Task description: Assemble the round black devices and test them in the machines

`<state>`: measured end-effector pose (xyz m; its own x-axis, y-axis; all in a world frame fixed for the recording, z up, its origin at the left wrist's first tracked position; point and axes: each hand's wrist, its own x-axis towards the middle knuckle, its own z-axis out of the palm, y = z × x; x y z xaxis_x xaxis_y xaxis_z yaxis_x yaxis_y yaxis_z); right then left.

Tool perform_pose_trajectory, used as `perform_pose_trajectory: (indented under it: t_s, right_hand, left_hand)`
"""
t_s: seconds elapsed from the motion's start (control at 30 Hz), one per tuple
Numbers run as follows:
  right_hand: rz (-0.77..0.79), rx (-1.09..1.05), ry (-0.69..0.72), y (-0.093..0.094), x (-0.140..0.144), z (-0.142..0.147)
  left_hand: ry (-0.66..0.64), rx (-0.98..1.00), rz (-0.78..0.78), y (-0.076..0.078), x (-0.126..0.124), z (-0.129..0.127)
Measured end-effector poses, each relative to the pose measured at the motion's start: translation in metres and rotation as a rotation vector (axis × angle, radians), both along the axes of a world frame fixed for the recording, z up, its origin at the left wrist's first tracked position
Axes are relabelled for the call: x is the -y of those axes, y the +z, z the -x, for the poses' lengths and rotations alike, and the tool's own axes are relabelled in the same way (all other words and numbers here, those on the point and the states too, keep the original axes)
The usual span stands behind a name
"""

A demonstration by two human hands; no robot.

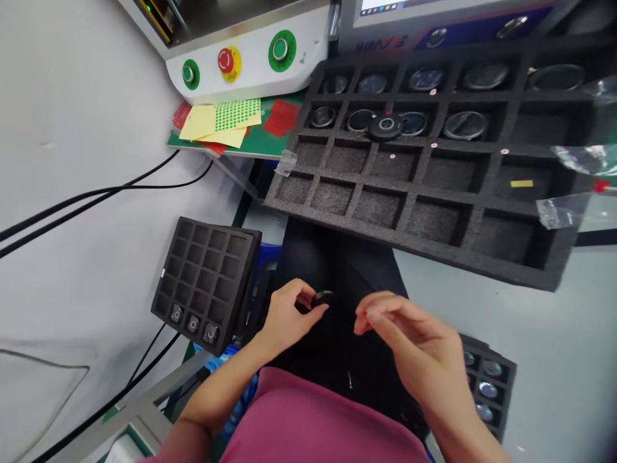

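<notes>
Over my lap, my left hand (289, 315) pinches a small black round piece (322, 298) between thumb and fingers; its details are too dark to tell. To its right and apart from it, my right hand (409, 334) has thumb and fingertips pressed together. A speck of red shows at those fingertips, too small to name. Ahead of both hands lies a large black foam tray (405, 186). Its two far rows hold several round glass-faced discs (465, 125). A black round watch body (385, 127), sensor side up, rests across a divider there.
At left stands a smaller foam tray (207, 270) with several small square parts (193, 323). Another tray (501, 399) with round lenses sits at lower right. Yellow sheets with green dots (231, 119) and red sheets (282, 118) lie below a panel with a red stop button (225, 60). Black cables (110, 188) hang along the wall.
</notes>
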<state>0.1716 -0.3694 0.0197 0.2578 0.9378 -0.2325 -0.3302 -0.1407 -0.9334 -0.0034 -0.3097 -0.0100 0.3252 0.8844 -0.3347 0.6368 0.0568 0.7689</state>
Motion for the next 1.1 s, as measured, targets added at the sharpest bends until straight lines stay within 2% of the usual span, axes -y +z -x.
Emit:
perform_pose_trajectory:
  t_s: [0.1,0.17,0.27,0.4,0.5,0.6,0.7,0.83,0.97,1.1]
  right_hand:
    - [0.013,-0.067,0.071,0.000,0.005,0.008]
    - [0.006,-0.071,0.059,0.002,0.008,0.009]
    - [0.006,-0.088,0.023,0.006,0.010,0.006]
    - [0.045,-0.246,0.026,0.013,0.001,-0.001]
    - [0.110,-0.410,0.066,0.016,-0.009,-0.006]
    - [0.165,-0.491,0.083,0.017,-0.012,-0.007]
    - [0.174,-0.505,0.062,0.018,-0.011,-0.006]
    - [0.119,-0.450,0.026,0.024,-0.009,-0.003]
    - [0.051,-0.323,0.005,0.031,-0.007,0.000]
    - [0.047,-0.279,0.017,0.034,-0.002,0.000]
  left_hand:
    - [-0.010,0.249,0.029,0.025,-0.001,-0.013]
    - [-0.031,0.412,0.073,0.036,-0.003,-0.020]
    - [-0.146,0.459,0.052,0.044,-0.007,-0.026]
    - [-0.379,0.527,-0.024,0.046,-0.014,-0.026]
    - [-0.458,0.672,0.131,0.043,-0.020,-0.025]
    - [-0.437,0.749,0.240,0.035,-0.021,-0.025]
    - [-0.294,0.819,0.248,0.030,-0.015,-0.027]
    - [-0.226,0.811,0.158,0.032,-0.007,-0.030]
    - [-0.287,0.706,0.029,0.041,-0.011,-0.027]
    - [-0.406,0.599,-0.130,0.049,-0.020,-0.023]
